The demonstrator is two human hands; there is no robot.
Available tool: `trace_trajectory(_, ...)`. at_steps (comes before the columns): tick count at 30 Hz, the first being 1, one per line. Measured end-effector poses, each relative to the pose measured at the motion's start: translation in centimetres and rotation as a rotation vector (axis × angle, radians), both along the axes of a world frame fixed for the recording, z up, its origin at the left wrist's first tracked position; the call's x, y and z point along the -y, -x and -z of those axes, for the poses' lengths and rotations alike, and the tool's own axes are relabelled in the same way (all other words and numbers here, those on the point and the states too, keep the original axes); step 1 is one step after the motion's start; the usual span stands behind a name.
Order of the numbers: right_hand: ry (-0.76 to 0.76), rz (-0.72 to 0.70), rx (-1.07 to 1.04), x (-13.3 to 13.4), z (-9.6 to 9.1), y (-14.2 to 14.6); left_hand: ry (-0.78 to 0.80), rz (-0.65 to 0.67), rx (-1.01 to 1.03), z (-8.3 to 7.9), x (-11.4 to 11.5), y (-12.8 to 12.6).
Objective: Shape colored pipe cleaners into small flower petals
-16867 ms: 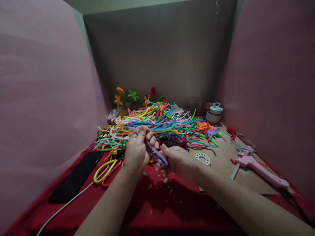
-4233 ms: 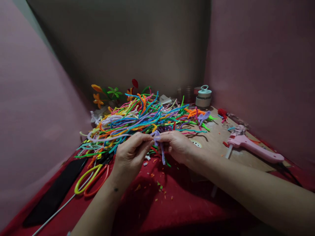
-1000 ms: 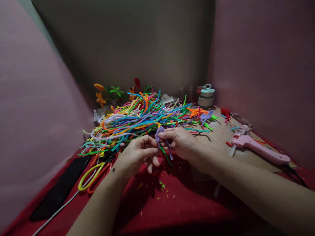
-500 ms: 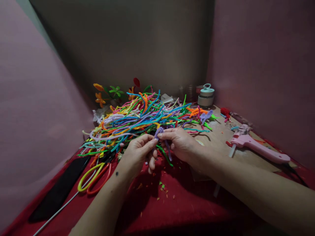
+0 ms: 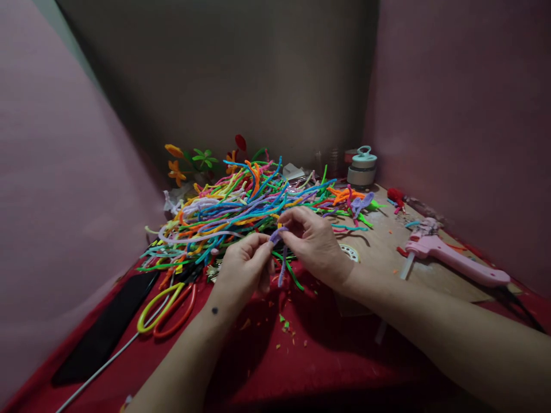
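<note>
A purple pipe cleaner (image 5: 282, 269) is bent between my two hands, its loose end hanging down. My left hand (image 5: 245, 261) pinches one side of the bend between thumb and fingers. From the right, my right hand (image 5: 312, 244) has thumb and index finger closed on the top of the same piece, the other fingers curled. Just behind both hands spreads a large heap of coloured pipe cleaners (image 5: 232, 209). Part of the purple piece is hidden by the fingertips.
Scissors with yellow and red handles (image 5: 167, 310) lie left, beside a black flat object (image 5: 105, 330) and a thin white rod (image 5: 101, 367). A pink glue gun (image 5: 456, 258) rests on a board (image 5: 379, 235) at right. Behind stand pipe-cleaner flowers (image 5: 204, 158) and a teal-lidded jar (image 5: 362, 166).
My right hand has rolled and lifted slightly, its fingers now arched over the purple pipe cleaner. The hanging end has swung left. My left hand stays nearly in place.
</note>
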State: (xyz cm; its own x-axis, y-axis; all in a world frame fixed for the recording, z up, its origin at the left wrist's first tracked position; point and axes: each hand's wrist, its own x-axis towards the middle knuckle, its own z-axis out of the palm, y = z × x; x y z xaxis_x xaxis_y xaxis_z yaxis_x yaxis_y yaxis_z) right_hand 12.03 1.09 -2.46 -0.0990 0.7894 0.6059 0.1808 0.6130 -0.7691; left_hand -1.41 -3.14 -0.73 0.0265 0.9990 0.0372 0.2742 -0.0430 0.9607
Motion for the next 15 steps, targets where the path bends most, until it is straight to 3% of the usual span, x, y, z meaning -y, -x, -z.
trace_trajectory(3,-0.161,0.095,0.212,0.12,0.08,-0.15,-0.070,-0.057,-0.039,0.10,0.16,-0.26)
trace_trajectory(8,-0.299,0.104,0.375,-0.03,0.58,-0.13,-0.085,-0.043,-0.047,0.10,0.41,-0.30)
trace_trajectory(15,-0.409,0.177,0.422,-0.04,0.57,-0.15,-0.049,-0.006,0.023,-0.38,0.63,-0.29)
